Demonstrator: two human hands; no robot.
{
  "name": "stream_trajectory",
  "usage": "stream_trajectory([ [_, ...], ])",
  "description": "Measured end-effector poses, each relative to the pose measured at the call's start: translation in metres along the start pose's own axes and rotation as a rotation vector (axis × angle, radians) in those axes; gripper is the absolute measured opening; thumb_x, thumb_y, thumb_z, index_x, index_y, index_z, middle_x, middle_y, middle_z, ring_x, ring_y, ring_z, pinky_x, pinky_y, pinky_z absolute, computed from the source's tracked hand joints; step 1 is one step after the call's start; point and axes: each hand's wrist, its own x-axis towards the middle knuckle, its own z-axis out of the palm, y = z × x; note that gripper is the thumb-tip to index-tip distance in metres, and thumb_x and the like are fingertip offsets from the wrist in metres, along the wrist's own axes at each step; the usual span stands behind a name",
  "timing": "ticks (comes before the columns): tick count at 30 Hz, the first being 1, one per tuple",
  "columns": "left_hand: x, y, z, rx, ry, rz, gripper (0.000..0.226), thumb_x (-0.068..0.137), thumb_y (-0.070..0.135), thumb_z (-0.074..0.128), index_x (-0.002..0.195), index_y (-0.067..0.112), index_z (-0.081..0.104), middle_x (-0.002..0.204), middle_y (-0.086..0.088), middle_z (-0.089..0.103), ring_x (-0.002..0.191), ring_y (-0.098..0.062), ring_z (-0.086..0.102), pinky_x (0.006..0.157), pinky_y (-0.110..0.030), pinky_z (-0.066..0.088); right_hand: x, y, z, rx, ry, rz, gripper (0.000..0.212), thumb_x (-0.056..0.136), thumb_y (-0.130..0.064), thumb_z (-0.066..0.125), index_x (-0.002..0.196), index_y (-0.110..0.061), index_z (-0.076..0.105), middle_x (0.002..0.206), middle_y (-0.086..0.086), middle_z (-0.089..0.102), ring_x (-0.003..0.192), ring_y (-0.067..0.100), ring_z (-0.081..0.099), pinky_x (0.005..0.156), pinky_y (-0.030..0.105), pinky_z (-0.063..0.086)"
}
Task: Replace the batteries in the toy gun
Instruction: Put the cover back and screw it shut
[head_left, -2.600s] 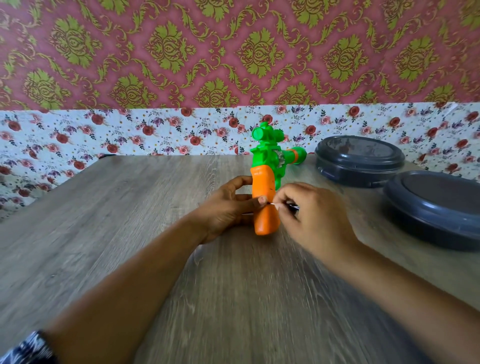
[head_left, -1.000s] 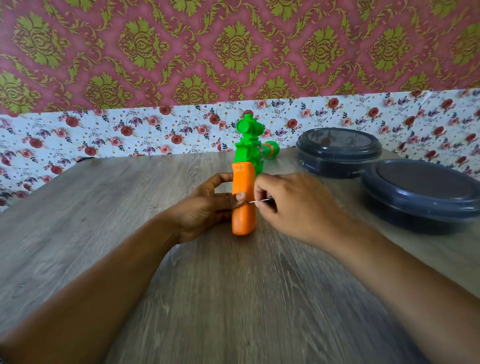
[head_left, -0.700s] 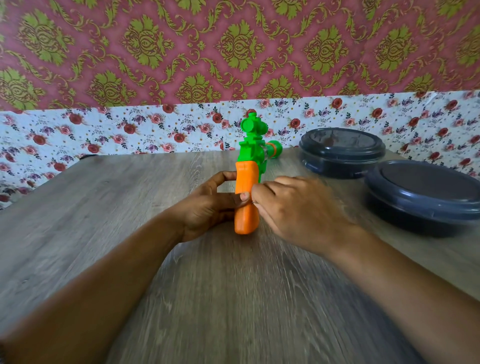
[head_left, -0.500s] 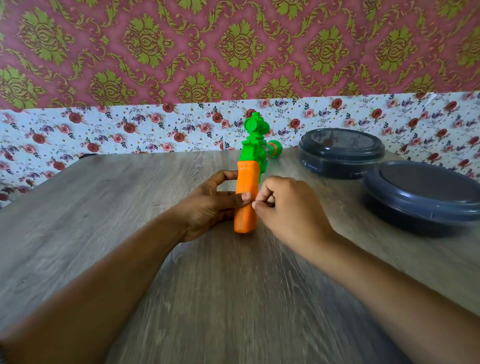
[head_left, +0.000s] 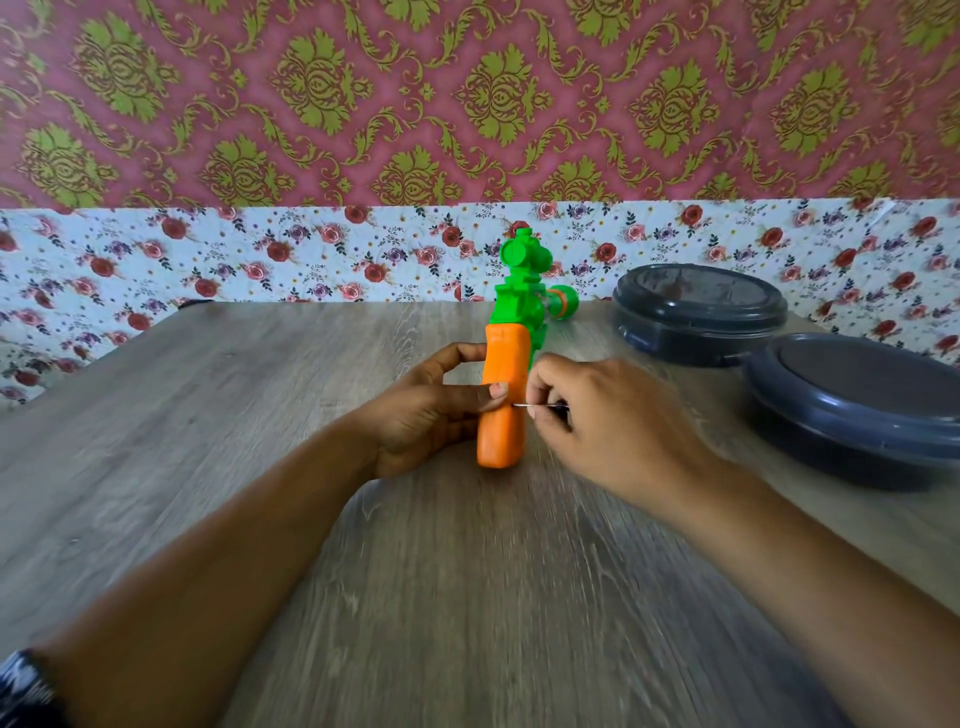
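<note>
The toy gun (head_left: 506, 374) lies on the wooden table (head_left: 208, 415) at center, its barrel pointing toward 12 o'clock. The left hand (head_left: 431, 410) grips the orange handle, and the right hand (head_left: 597, 421) pinches a thin screwdriver (head_left: 524, 407) whose tip touches the handle's 3 o'clock side. It is probably working the battery-cover screw, though blur hides it. No cover is off and no batteries show: an early stage.

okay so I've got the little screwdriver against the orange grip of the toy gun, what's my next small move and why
Probably keep turning the screwdriver to back the screw out. Its tip meets the right side of the orange grip, pinched in your right hand, while your left hand steadies the toy gun. The grip looks closed; no batteries show.
</note>
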Motion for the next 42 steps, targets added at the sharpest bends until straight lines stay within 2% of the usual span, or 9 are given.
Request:
stream_trajectory([
  [5, 0.001, -0.002, -0.001, -0.029, -0.005, 0.024, 0.048, 0.071, 0.004, 0.070, 0.113, 0.021, 0.052, 0.090, -0.004, 0.071, 0.085, -0.019, 0.067, 0.081, -0.034, 0.054, -0.003, 0.007, 0.006, -0.379, 0.233, -0.330, 0.001, 0.081, -0.014, 0.062, 0.081, -0.015, 0.061, 0.065, 0.000, 0.062, 0.065, 0.025, 0.056, 0.053, 0.033, 0.038],
  [10, -0.001, -0.003, 0.001, -0.033, -0.015, 0.044, 0.053, 0.072, 0.002, 0.071, 0.118, 0.017, 0.049, 0.087, -0.005, 0.071, 0.082, -0.017, 0.068, 0.077, -0.031, 0.057, -0.007, 0.004, 0.011, -0.346, 0.262, -0.329, 0.008, 0.085, -0.017, 0.057, 0.077, -0.016, 0.058, 0.072, 0.001, 0.059, 0.058, 0.022, 0.056, 0.046, 0.030, 0.037],
  [13, -0.001, -0.003, 0.001, -0.015, -0.002, 0.056, 0.053, 0.070, 0.009, 0.066, 0.120, 0.016, 0.049, 0.094, -0.012, 0.069, 0.085, -0.021, 0.068, 0.080, -0.035, 0.057, -0.007, 0.001, 0.018, -0.021, 0.214, -0.060, 0.011, 0.080, -0.019, 0.060, 0.070, -0.018, 0.055, 0.065, -0.005, 0.056, 0.051, 0.016, 0.055, 0.043, 0.027, 0.038],
  [18, -0.002, -0.004, -0.001, -0.026, -0.001, 0.067, 0.046, 0.069, 0.009, 0.064, 0.113, 0.019, 0.052, 0.098, -0.014, 0.068, 0.084, -0.020, 0.069, 0.075, -0.033, 0.058, 0.002, -0.006, 0.021, 0.995, 0.059, 0.506, 0.020, 0.080, -0.002, 0.067, 0.064, -0.007, 0.056, 0.049, -0.009, 0.047, 0.033, 0.000, 0.040, 0.037, 0.008, 0.027],
  [20, -0.001, -0.004, -0.002, -0.030, -0.007, 0.065, 0.049, 0.069, 0.009, 0.064, 0.115, 0.018, 0.051, 0.099, -0.015, 0.067, 0.085, -0.020, 0.069, 0.076, -0.033, 0.058, 0.001, -0.007, 0.018, 1.122, -0.046, 0.610, 0.020, 0.083, -0.003, 0.064, 0.067, -0.009, 0.054, 0.052, -0.001, 0.043, 0.026, 0.001, 0.032, 0.029, 0.012, 0.020],
  [26, 0.000, -0.005, -0.001, -0.032, 0.007, 0.071, 0.051, 0.070, 0.010, 0.065, 0.118, 0.017, 0.050, 0.100, -0.012, 0.068, 0.087, -0.022, 0.067, 0.078, -0.035, 0.057, 0.000, 0.003, 0.013, 0.357, 0.047, 0.168, 0.011, 0.079, -0.017, 0.065, 0.073, -0.021, 0.056, 0.064, -0.008, 0.056, 0.059, 0.012, 0.053, 0.056, 0.032, 0.046],
  [29, 0.001, -0.005, -0.001, -0.012, 0.010, 0.070, 0.050, 0.072, 0.008, 0.065, 0.120, 0.017, 0.051, 0.100, -0.012, 0.067, 0.088, -0.022, 0.067, 0.078, -0.034, 0.057, -0.004, 0.003, 0.007, -0.032, 0.116, -0.088, 0.007, 0.082, -0.024, 0.051, 0.077, -0.020, 0.052, 0.074, -0.005, 0.058, 0.060, 0.023, 0.057, 0.048, 0.036, 0.047],
  [38, 0.001, -0.005, -0.004, 0.017, -0.009, 0.082, 0.045, 0.071, 0.000, 0.061, 0.110, 0.020, 0.054, 0.072, 0.000, 0.068, 0.070, -0.012, 0.066, 0.072, -0.031, 0.055, -0.004, 0.010, 0.010, -0.257, 0.226, -0.284, 0.007, 0.080, -0.018, 0.057, 0.074, -0.015, 0.059, 0.069, 0.000, 0.058, 0.063, 0.023, 0.056, 0.049, 0.031, 0.043],
  [42, 0.002, -0.006, -0.003, -0.004, 0.026, 0.093, 0.046, 0.067, 0.002, 0.059, 0.110, 0.020, 0.055, 0.078, -0.004, 0.069, 0.071, -0.014, 0.066, 0.070, -0.030, 0.057, -0.001, 0.002, 0.021, 0.166, 0.149, 0.002, 0.013, 0.081, -0.017, 0.059, 0.069, -0.012, 0.057, 0.064, -0.001, 0.059, 0.056, 0.016, 0.055, 0.050, 0.031, 0.046],
])
